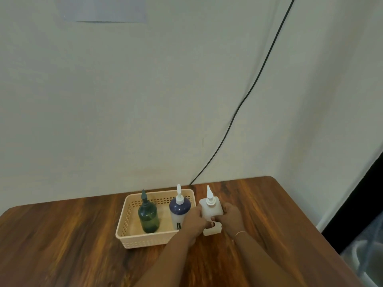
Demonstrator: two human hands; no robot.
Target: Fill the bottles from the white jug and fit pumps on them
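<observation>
A white bottle (210, 210) with a white pump on top stands upright on the wooden table (62, 241), just right of a beige basket (132, 237). My left hand (194, 220) grips its left side and my right hand (231, 219) grips its right side. In the basket stand a dark green bottle (148, 218) with a dark pump and a blue-topped white bottle (179, 212) with a white pump. A white object (213, 230), partly hidden by my hands, sits at the held bottle's base; I cannot tell what it is.
A black cable (244, 100) hangs down the wall to the table's back edge. The table's right edge runs close to my right arm, with a pale container (366, 253) on the floor beyond it.
</observation>
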